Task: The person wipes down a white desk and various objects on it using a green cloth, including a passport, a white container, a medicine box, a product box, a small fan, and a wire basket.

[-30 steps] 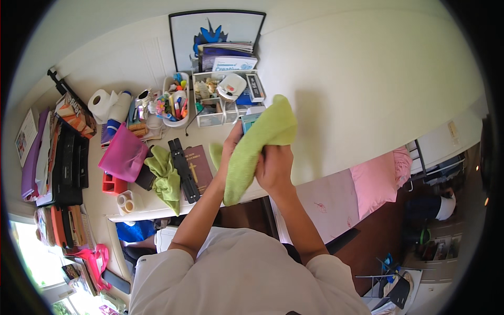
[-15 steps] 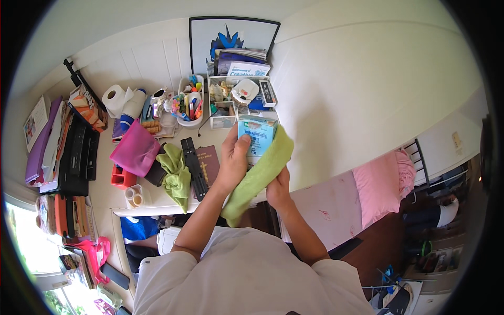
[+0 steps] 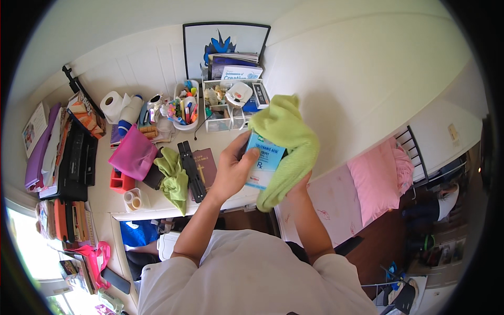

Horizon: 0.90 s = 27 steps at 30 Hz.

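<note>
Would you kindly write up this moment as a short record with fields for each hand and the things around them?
Left hand: grips a blue-and-white medicine carton by its left side
Right hand: mostly hidden behind a lime-green cloth; grip not visible
Cloth position: over the carton's upper right
On desk: second green cloth, maroon book, magenta pouch
Beyond desk, right: pink pillow

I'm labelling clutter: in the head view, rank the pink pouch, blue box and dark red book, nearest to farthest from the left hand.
1. Blue box, in the left hand
2. Dark red book, just left
3. Pink pouch, farther left
</note>
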### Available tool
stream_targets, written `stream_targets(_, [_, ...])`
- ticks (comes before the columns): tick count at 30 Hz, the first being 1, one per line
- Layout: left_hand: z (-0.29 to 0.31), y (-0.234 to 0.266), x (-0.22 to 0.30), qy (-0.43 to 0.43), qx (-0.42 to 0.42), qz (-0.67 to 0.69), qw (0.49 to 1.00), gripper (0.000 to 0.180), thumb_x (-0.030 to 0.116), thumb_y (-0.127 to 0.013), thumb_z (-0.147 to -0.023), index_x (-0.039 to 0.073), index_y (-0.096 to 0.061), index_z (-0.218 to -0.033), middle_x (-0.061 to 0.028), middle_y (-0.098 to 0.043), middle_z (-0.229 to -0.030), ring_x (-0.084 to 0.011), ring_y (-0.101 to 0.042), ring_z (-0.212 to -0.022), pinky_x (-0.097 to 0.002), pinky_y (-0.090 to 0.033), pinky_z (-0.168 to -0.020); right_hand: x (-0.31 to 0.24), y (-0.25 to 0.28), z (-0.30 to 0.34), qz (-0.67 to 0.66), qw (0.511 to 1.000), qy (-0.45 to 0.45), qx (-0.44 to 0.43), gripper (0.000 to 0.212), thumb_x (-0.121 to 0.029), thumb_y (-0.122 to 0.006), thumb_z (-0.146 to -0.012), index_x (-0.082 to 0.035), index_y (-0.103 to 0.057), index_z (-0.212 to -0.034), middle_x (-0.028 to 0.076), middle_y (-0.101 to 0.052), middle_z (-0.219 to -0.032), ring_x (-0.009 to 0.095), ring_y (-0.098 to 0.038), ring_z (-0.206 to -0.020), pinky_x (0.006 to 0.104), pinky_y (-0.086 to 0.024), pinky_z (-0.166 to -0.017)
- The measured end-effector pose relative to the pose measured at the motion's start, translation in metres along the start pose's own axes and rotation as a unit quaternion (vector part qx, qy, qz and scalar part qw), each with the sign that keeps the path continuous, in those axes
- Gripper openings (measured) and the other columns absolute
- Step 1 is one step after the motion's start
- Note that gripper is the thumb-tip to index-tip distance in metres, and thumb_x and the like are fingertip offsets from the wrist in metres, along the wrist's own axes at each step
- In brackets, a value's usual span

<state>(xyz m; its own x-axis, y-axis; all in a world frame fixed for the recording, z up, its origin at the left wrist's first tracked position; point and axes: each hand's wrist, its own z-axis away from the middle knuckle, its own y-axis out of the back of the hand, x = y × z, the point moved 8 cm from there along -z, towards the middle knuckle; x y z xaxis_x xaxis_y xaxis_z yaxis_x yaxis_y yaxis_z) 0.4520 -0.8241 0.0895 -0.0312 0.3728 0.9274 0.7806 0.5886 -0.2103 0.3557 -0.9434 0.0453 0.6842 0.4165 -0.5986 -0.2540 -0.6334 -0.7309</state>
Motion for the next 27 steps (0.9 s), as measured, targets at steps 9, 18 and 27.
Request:
stream_targets(9, [0.007, 0.004, -0.002, 0.02, 0.065, 0.049, 0.996, 0.032, 0.014, -0.047, -0.09, -0.004, -0.051, -0.116, -0.006, -0.059, -0.1, -0.0096, -0.051, -0.09, -0.0248, -0.041, -0.082, 0.015, -0.047, 0.056, 0.405, 0.904, 0.054, -0.126, 0.044, -0.013, -0.055, -0.089, 0.0, -0.037, -0.127, 0.01, -0.05, -0.118, 0.016, -0.051, -0.105, 0.0301, -0.042, -0.089])
stream_targets(18, [0.01, 0.005, -0.001, 0.03, 0.056, 0.084, 0.994, 0.034, 0.021, -0.041, -0.094, -0.002, -0.051, -0.116, -0.0088, -0.057, -0.104, -0.0119, -0.049, -0.092, -0.0261, -0.039, -0.085, 0.014, -0.034, 0.037, 0.162, 0.978, -0.131, 0.012, 0.038, 0.0, -0.058, -0.082, -0.001, -0.047, -0.118, 0.01, -0.057, -0.111, 0.015, -0.057, -0.097, 0.0318, -0.047, -0.084])
stream_targets(27, [0.026, 0.006, 0.005, -0.005, 0.054, 0.083, 0.995, 0.065, 0.04, -0.052, -0.09, -0.002, -0.03, -0.134, -0.0142, -0.043, -0.128, -0.0212, -0.041, -0.12, -0.0313, -0.031, -0.101, -0.001, -0.089, 0.052, 0.495, 0.843, 0.155, -0.142, 0.028, -0.013, -0.063, -0.082, -0.001, -0.056, -0.106, 0.01, -0.061, -0.102, 0.021, -0.059, -0.09, 0.0313, -0.045, -0.078])
